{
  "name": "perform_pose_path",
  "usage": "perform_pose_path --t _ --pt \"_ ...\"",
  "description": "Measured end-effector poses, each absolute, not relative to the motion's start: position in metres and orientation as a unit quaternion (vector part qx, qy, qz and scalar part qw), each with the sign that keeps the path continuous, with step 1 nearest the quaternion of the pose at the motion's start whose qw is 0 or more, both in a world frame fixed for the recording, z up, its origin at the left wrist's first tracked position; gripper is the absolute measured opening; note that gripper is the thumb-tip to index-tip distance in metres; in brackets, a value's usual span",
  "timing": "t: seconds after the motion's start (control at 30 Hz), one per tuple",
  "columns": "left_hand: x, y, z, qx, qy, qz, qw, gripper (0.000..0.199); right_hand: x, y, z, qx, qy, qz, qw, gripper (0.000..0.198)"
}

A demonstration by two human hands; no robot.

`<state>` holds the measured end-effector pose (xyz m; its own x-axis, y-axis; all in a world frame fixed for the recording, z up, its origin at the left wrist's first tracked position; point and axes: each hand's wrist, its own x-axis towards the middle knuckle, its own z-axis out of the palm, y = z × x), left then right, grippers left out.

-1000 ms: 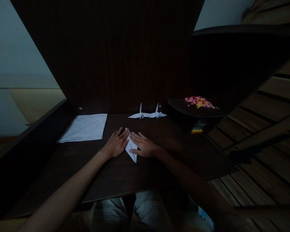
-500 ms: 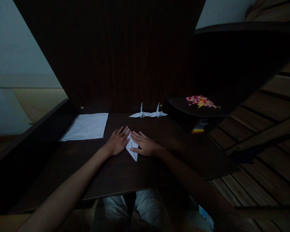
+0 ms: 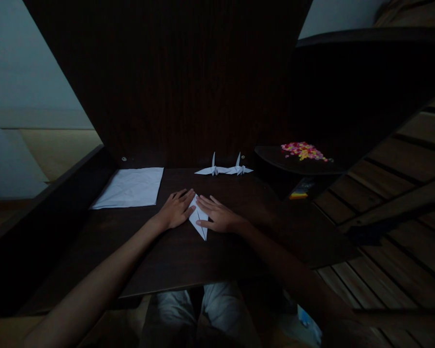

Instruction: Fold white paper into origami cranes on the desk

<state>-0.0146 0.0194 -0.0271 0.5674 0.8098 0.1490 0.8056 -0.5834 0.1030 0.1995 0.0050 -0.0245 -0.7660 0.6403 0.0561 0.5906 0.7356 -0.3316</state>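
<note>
A white folded paper (image 3: 200, 223), kite-shaped with a seam down its middle, lies flat on the dark desk (image 3: 159, 270). My left hand (image 3: 175, 209) rests along its left edge, fingers stretched out and pointing away from me. From the right, my right hand (image 3: 219, 215) lies over the paper's right side, fingers spread and thumb on the lower part. Parts of the paper are hidden under the fingers. Behind the hands, two white origami cranes (image 3: 224, 170) stand side by side near the back panel.
A stack of white paper sheets (image 3: 132, 188) lies at the back left, beside the desk's raised side board (image 3: 50, 208). To the right, a low rounded shelf (image 3: 275, 162) bears a heap of small pink, red and yellow pieces (image 3: 304, 152). Something yellow-edged (image 3: 299, 195) sits beneath it.
Both hands remain on the folded paper in nearly the same pose. The whole view has shifted very slightly; nothing was picked up or let go.
</note>
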Motion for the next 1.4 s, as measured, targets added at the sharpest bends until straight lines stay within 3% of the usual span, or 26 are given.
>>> perform_pose_path --t 0.33,0.57,0.77,1.0,1.17,1.4 --pt "-0.021 0.028 -0.034 0.881 0.456 0.119 0.035 0.054 0.201 0.005 -0.025 -0.329 -0.926 0.155 0.103 0.079" --pt "-0.023 0.032 -0.04 0.845 0.498 0.185 0.05 0.063 0.198 0.004 -0.02 -0.4 -0.875 0.226 0.154 0.082" --pt "-0.019 0.03 -0.035 0.85 0.469 0.225 0.086 0.046 0.195 0.013 -0.026 -0.413 -0.822 0.251 0.302 0.06" --pt "-0.01 0.026 -0.026 0.814 0.495 0.27 0.138 0.047 0.193 0.02 -0.033 -0.381 -0.742 0.357 0.42 0.057" --pt "-0.007 0.023 -0.02 0.759 0.499 0.359 0.216 0.034 0.194 0.029 -0.039 -0.377 -0.685 0.403 0.476 0.056" --pt "-0.003 0.018 -0.019 0.728 0.451 0.39 0.339 0.035 0.195 0.032 -0.043 -0.39 -0.657 0.434 0.477 0.028"
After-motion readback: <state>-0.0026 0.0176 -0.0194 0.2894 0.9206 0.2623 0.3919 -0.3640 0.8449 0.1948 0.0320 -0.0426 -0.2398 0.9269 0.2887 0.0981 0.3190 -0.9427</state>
